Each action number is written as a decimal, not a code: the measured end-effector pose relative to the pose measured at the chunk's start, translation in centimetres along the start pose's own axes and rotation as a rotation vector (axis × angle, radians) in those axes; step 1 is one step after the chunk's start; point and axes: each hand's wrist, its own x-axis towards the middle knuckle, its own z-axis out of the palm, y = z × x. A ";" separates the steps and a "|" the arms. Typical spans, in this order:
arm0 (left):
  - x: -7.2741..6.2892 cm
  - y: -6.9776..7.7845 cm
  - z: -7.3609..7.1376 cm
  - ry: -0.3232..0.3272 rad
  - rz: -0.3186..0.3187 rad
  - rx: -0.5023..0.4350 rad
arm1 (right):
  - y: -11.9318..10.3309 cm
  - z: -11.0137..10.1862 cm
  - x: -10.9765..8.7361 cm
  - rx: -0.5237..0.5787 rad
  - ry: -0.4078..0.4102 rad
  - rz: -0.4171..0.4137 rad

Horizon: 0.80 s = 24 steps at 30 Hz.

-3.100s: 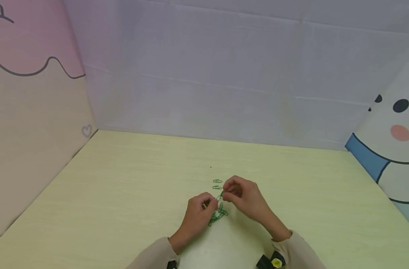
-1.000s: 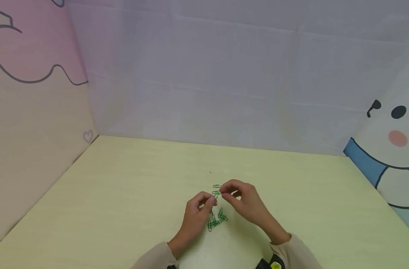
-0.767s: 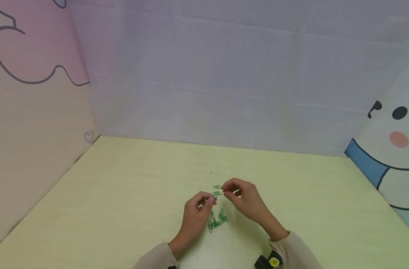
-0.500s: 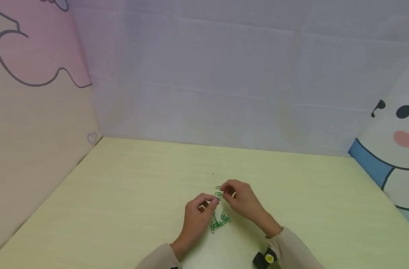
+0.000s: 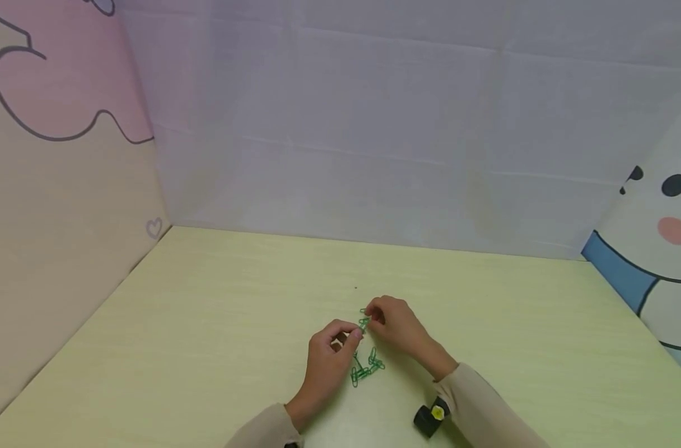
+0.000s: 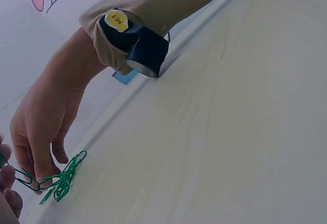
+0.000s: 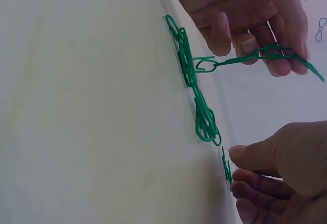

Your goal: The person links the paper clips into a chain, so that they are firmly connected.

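Note:
My left hand (image 5: 329, 354) pinches a chain of green paper clips (image 7: 237, 59) near its upper end. One linked clip sticks out past the fingertips. From that grip the chain drops to a tangled heap of linked clips (image 5: 365, 372) on the table. Just beyond the left fingertips, my right hand (image 5: 396, 323) is low over the table with thumb and fingers bent and a small gap between them. Its fingertips are right at a loose green paper clip (image 7: 226, 165) in the right wrist view. Another loose paper clip (image 5: 363, 310) lies slightly farther back, partly covered by the right fingers.
The pale yellow table (image 5: 234, 298) runs back to a whitish cloth wall (image 5: 329, 124). Printed panels stand at left and right. A black wrist camera (image 5: 428, 420) hangs from the right sleeve, close above the table.
My right hand has drawn away from the clip at the left fingertips and moved down to the loose clips. The left hand keeps its pinch on the chain, and the heap has spread out.

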 end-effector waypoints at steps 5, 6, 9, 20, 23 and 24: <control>0.1 0.0 0.0 -0.002 -0.009 -0.005 | -0.2 0.3 0.3 -0.014 -0.020 0.049; 0.1 0.0 0.0 -0.003 -0.009 -0.007 | -0.3 0.3 0.4 -0.017 -0.024 0.063; 0.1 0.0 0.0 -0.004 -0.009 -0.010 | -0.4 0.4 0.3 -0.022 -0.039 0.094; 0.0 -0.1 0.0 -0.009 -0.021 -0.006 | -0.4 0.0 -0.3 -0.004 -0.066 0.102; 0.0 -0.1 0.0 -0.008 -0.018 -0.009 | -0.4 -0.1 -0.5 -0.002 -0.049 0.086; 0.0 -0.1 0.0 -0.009 -0.018 -0.012 | -0.4 -0.1 -0.6 0.000 -0.040 0.079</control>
